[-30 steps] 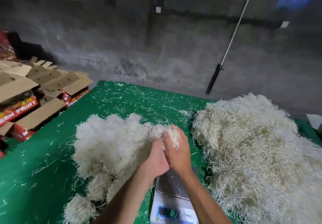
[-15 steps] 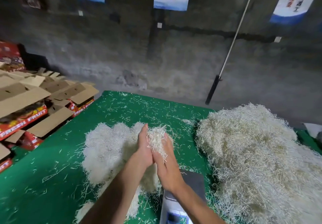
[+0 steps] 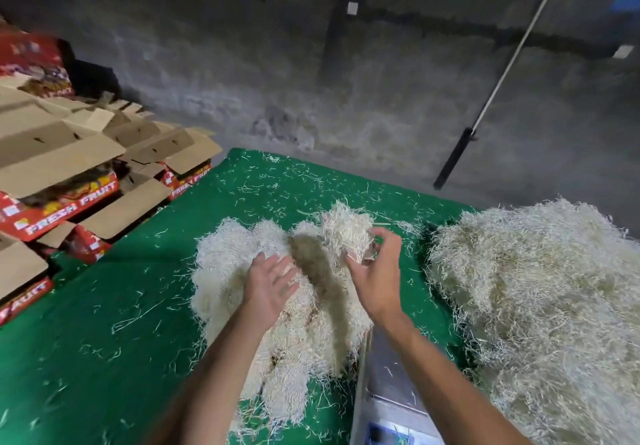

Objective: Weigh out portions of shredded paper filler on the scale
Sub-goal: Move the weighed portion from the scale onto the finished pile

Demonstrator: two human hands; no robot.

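Note:
A clump of pale shredded paper (image 3: 346, 229) sits at the far end of the smaller pile of portions (image 3: 228, 264) on the green table (image 3: 104, 340). My right hand (image 3: 375, 278) has its fingers spread and curled against the clump's near side. My left hand (image 3: 270, 281) lies flat and open on top of the smaller pile. The grey scale (image 3: 388, 382) stands at the bottom, just right of the pile, its platform bare and partly hidden under my right forearm. A much larger heap of shredded paper (image 3: 540, 306) fills the right side.
Stacked red fruit cartons with open brown flaps (image 3: 69, 174) line the table's left edge. A grey concrete wall (image 3: 311, 80) rises behind, with a white-and-black pole (image 3: 485, 108) leaning on it. Loose paper strands litter the green cloth.
Both hands held a clump together above the scale, carried it forward over the smaller pile, then parted. The left hand now rests open on the pile; the right stays at the clump.

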